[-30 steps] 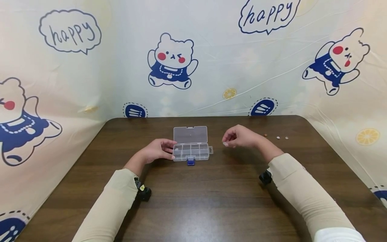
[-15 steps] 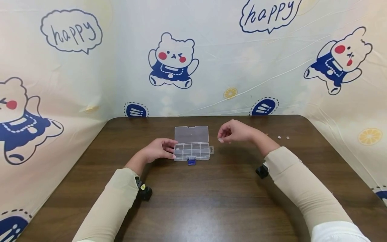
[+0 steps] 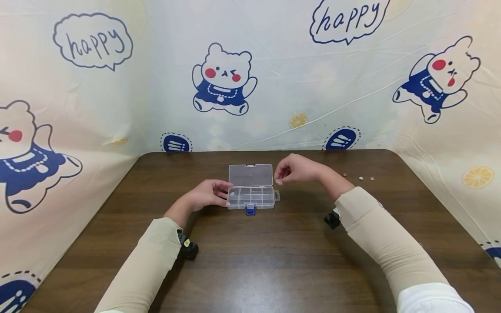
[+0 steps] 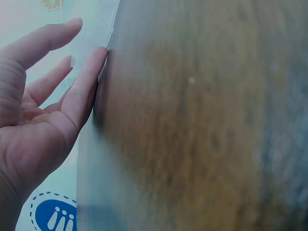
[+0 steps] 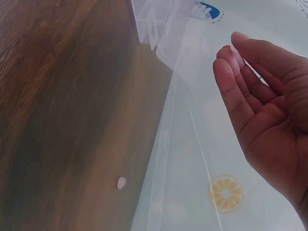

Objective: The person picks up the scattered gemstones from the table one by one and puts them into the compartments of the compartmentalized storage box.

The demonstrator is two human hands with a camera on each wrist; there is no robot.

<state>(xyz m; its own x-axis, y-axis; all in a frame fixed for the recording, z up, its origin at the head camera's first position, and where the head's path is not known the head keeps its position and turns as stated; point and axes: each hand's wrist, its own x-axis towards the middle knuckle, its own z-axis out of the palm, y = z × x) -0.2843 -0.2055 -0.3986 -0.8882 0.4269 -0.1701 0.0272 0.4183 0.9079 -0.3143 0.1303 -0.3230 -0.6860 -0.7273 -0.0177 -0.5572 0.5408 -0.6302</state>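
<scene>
A clear plastic compartment box (image 3: 251,204) with a blue latch stands on the table, its lid (image 3: 250,175) raised at the back. My left hand (image 3: 206,194) holds the box's left end, thumb by the front corner and fingers by the back. One small pale piece (image 3: 232,193) shows in the back left compartment. Beside the lid's right edge, my right hand (image 3: 294,168) pinches a small pale pebble-like piece (image 3: 278,181) between thumb and fingertips, above the table. In the right wrist view the piece between the fingertips (image 5: 224,67) is partly hidden.
On the right of the brown wooden table (image 3: 250,252) lie a small brown piece (image 3: 345,174) and two whitish ones (image 3: 361,178), behind my right forearm. A printed cloth (image 3: 274,78) hangs behind the table. Each wrist carries a black camera (image 3: 190,251).
My right hand has moved left with the pale pebble-like piece, from apart from the box to beside its lid. The box and my left hand have shifted slightly right.
</scene>
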